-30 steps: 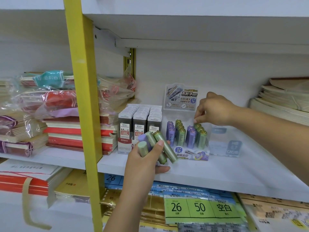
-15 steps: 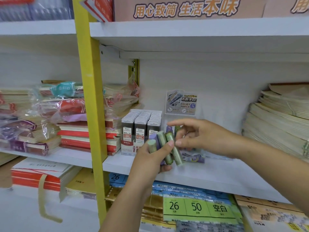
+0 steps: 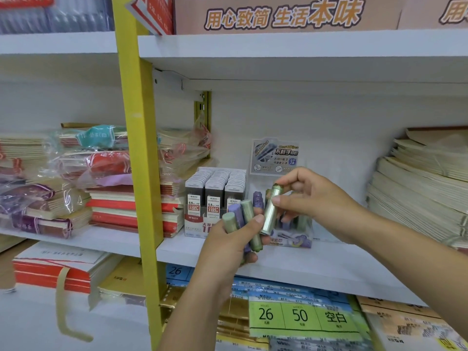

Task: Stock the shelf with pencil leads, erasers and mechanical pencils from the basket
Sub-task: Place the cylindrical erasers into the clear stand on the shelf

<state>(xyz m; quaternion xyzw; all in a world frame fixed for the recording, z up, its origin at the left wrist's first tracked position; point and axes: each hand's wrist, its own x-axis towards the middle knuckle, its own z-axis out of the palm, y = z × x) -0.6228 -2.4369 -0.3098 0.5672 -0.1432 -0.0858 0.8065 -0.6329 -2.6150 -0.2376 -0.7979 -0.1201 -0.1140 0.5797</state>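
Green tube [image 3: 271, 211] is being pinched by the right hand [image 3: 312, 196]; the round tubes [image 3: 247, 216] being gripped by the left hand [image 3: 226, 249] could slip.

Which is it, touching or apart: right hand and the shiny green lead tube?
Touching. Head view: the right hand pinches the green lead tube near its top, thumb on its side, a fingertip at the cap. The left hand grips the other tubes.
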